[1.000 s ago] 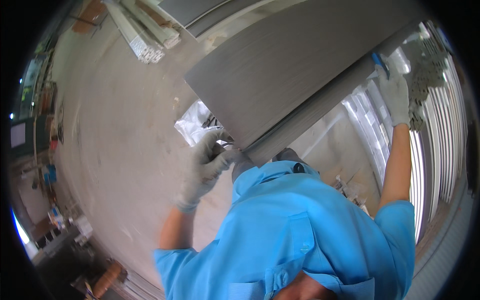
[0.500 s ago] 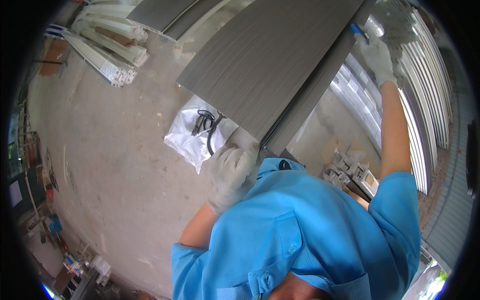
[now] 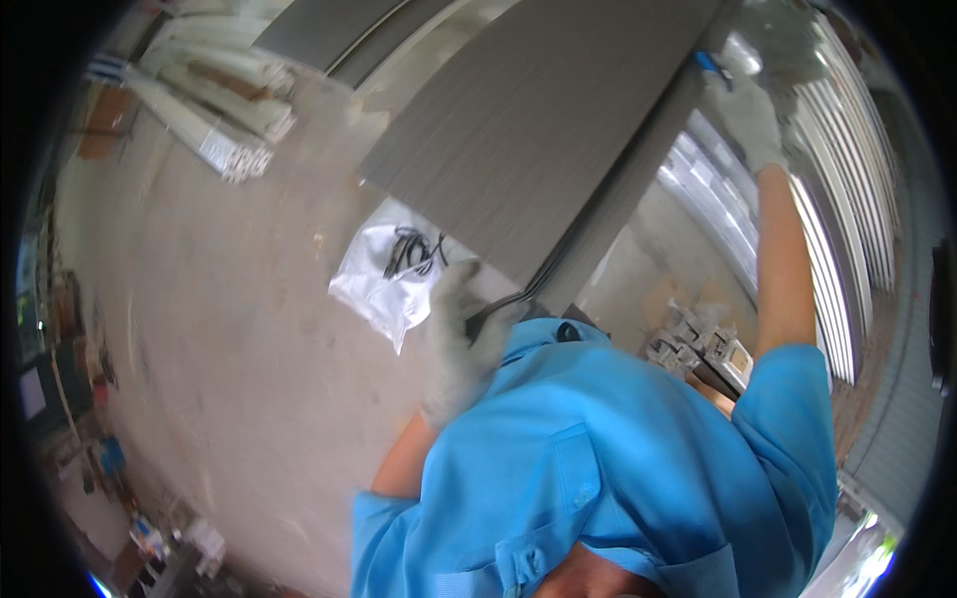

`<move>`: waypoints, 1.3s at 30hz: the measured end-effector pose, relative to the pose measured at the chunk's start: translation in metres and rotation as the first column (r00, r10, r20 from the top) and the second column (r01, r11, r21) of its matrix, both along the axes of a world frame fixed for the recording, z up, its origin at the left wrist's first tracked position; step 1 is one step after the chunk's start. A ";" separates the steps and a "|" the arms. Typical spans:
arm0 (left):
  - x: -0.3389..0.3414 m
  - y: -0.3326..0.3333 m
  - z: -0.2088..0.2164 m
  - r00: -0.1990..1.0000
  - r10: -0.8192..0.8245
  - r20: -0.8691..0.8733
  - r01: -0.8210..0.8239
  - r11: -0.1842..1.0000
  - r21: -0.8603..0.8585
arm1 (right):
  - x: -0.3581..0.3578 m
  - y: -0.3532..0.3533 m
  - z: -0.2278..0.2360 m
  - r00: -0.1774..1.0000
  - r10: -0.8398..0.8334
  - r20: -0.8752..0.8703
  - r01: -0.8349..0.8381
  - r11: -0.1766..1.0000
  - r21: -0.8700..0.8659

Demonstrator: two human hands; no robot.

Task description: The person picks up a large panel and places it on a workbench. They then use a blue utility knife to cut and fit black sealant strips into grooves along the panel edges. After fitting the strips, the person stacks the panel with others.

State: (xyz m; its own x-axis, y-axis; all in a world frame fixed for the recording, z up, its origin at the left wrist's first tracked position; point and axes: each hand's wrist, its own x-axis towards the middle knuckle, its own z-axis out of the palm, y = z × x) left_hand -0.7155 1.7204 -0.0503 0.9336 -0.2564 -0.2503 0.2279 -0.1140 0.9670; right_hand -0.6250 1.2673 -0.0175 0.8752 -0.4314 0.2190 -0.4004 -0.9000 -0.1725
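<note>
A long dark grey, wood-grained panel (image 3: 538,130) stretches away in front of me, with a groove along its right part. A black flexible strip (image 3: 520,295) comes out of the groove at the near end and bends toward my left hand (image 3: 461,339). That hand, in a pale work glove, has the strip between thumb and fingers; motion blurs it. Far along the panel's right edge, my gloved right hand (image 3: 748,115) grips a slim blue tool (image 3: 708,65), whose kind I cannot make out.
Under the near left corner lies a silvery plastic sheet (image 3: 384,289) with a coil of black cord (image 3: 409,251). White profiles (image 3: 214,130) are bundled at far left. More long profiles (image 3: 847,199) stand along the right. Metal parts (image 3: 698,344) sit low beside my right arm.
My left hand has turned and its fingers have parted around the black strip, whose end now curves out of the groove. My right hand has barely moved.
</note>
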 end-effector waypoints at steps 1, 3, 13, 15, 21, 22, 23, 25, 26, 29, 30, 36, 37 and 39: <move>-0.002 0.000 0.001 0.998 0.025 0.062 -0.026 1.000 0.011 | -0.002 0.002 0.004 1.000 0.010 0.003 -0.010 0.999 -0.035; -0.003 0.002 0.002 0.994 0.026 0.104 -0.034 0.997 0.073 | -0.002 0.004 0.009 0.995 -0.099 -0.030 0.098 0.994 -0.052; 0.013 0.002 0.010 0.980 -0.188 0.069 0.187 0.982 0.007 | 0.012 0.022 0.018 0.989 -0.142 -0.046 0.136 0.984 -0.117; 0.018 0.004 0.015 0.963 -0.259 0.079 0.258 0.966 0.033 | 0.003 0.035 0.020 0.991 -0.116 -0.066 0.114 0.993 -0.031; 0.025 0.008 0.022 0.924 -0.354 0.146 0.344 0.935 0.091 | -0.032 0.091 0.016 0.996 -0.061 -0.059 0.064 0.996 0.057; 0.026 0.008 0.020 0.923 -0.354 0.149 0.340 0.933 0.114 | -0.038 0.100 0.015 0.997 -0.049 -0.053 0.053 0.996 0.068; 0.026 0.008 0.018 0.911 -0.360 0.199 0.345 0.932 0.109 | -0.044 0.109 0.014 0.999 -0.029 -0.039 0.032 0.997 0.077; 0.027 0.008 0.014 0.893 -0.359 0.272 0.350 0.933 0.084 | -0.054 0.129 0.013 0.998 0.032 0.052 -0.035 0.998 0.049; 0.028 0.008 0.012 0.874 -0.381 0.301 0.356 0.925 0.136 | -0.060 0.139 0.013 0.999 0.015 0.046 -0.017 0.998 0.053; 0.032 0.012 0.006 0.825 -0.429 0.368 0.379 0.903 0.202 | -0.081 0.172 0.018 0.998 0.059 0.016 -0.061 0.993 0.099; 0.033 0.012 0.004 0.822 -0.429 0.375 0.377 0.903 0.206 | -0.088 0.182 0.020 0.998 0.053 0.028 -0.055 0.995 0.087; 0.031 0.013 -0.003 0.821 -0.421 0.385 0.377 0.907 0.189 | -0.115 0.232 0.025 0.994 0.106 -0.021 -0.103 0.987 0.121; 0.031 0.012 -0.004 0.820 -0.413 0.395 0.369 0.911 0.185 | -0.123 0.241 0.023 0.994 0.109 -0.029 -0.104 0.987 0.120; 0.031 0.011 -0.007 0.802 -0.406 0.438 0.363 0.914 0.181 | -0.137 0.256 0.019 0.991 0.126 -0.050 -0.121 0.988 0.090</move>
